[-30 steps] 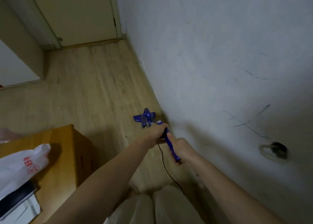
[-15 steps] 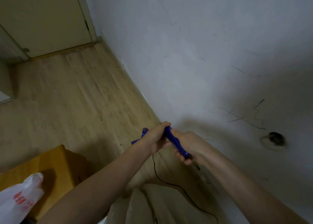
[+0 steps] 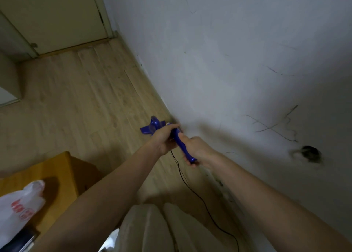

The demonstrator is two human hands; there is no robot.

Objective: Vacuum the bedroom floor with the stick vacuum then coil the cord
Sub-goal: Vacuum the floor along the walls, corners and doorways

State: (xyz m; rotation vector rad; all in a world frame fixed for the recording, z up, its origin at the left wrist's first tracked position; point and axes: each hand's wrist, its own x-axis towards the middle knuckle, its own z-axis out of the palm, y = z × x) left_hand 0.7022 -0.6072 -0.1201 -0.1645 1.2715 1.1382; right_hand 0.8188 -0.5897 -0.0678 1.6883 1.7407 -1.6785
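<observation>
Blue plastic stick vacuum [image 3: 155, 126] sits low on the pale wood plank floor [image 3: 76, 103], close against the scuffed white wall [image 3: 228, 61]; my left hand [image 3: 163, 139] wraps its upper handle, my right hand [image 3: 196, 148] clenches the handle's lower end; the thin black cord [image 3: 190, 187] trails down past my light trousers [image 3: 152, 229]; a white plastic bag [image 3: 21, 206] lies on the orange-brown wooden cabinet [image 3: 57, 173].

The vacuum [image 3: 179, 137] is shiny blue plastic. The floor [image 3: 76, 103] is pale wood. The bag [image 3: 21, 208] is thin plastic.
</observation>
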